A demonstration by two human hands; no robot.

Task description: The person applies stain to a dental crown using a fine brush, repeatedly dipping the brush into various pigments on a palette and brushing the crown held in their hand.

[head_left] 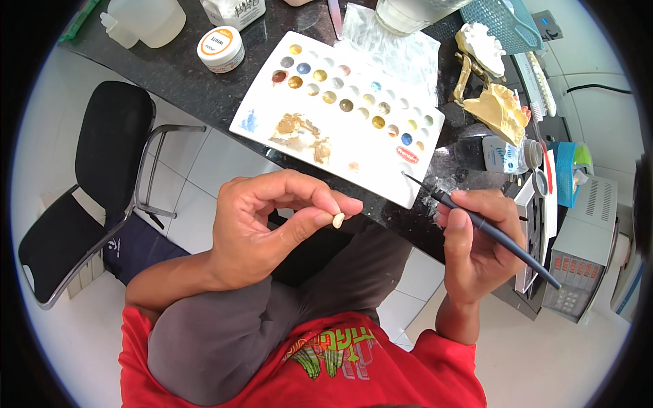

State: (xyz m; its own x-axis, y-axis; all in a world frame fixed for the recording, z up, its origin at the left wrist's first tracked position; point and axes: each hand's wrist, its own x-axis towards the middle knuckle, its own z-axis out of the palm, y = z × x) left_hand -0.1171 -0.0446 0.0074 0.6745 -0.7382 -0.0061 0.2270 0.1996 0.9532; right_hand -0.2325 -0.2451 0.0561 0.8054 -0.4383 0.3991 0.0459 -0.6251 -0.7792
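Note:
Between the thumb and fingertips of my left hand [269, 221] is a small cream-coloured dental crown [338, 219], held just off the near edge of the palette. My right hand [481, 238] grips a slim dark brush [500, 238] like a pen. Its fine tip points at the lower right corner of the white palette [381, 173], close to the surface; whether it touches I cannot tell. Rows of small round wells on the palette hold yellow, brown, blue and grey colours. Brown smears [299, 136] cover part of its flat area.
A white jar with an orange-ringed lid [220, 49] stands left of the palette, near a clear plastic bottle [146, 20]. Behind lie a wet tissue [398, 51] and a glass container [415, 13]. Dental casts [500, 112], a small bottle [510, 155] and a grey device [585, 238] occupy the right.

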